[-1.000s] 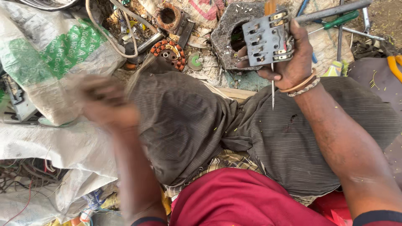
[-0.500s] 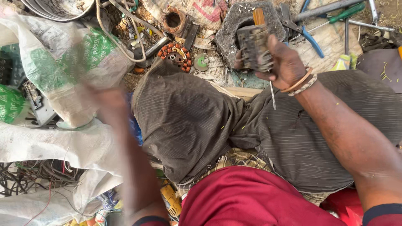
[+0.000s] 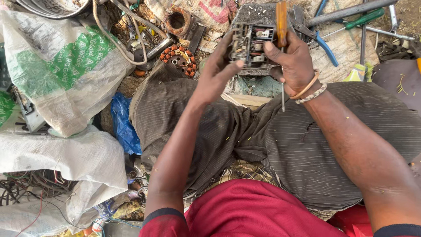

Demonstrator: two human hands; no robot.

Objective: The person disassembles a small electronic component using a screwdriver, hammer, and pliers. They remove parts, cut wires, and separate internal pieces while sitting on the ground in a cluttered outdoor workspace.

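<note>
Seated person, legs crossed, dark striped cloth over the lap; both hands raised above the knees. Left hand (image 3: 219,66) reaches up to a small grey electrical switch block (image 3: 252,41); its fingers are curled onto the block's left side and underside, thumb tip on the lower edge. Right hand (image 3: 291,59) is closed round a screwdriver (image 3: 281,26) with an amber handle; the handle stands above the fist, the thin metal shaft hangs out below past the wrist (tip points down toward the lap). The same hand presses against the block's right side; whether it also grips the block I cannot tell. Two bangles on the right wrist. Beyond the hands, on the ground: blue-handled pliers (image 3: 322,41); a green-handled screwdriver (image 3: 362,19); a copper-wound stator ring (image 3: 177,57). To the left, a white and green sack (image 3: 57,70).
</note>
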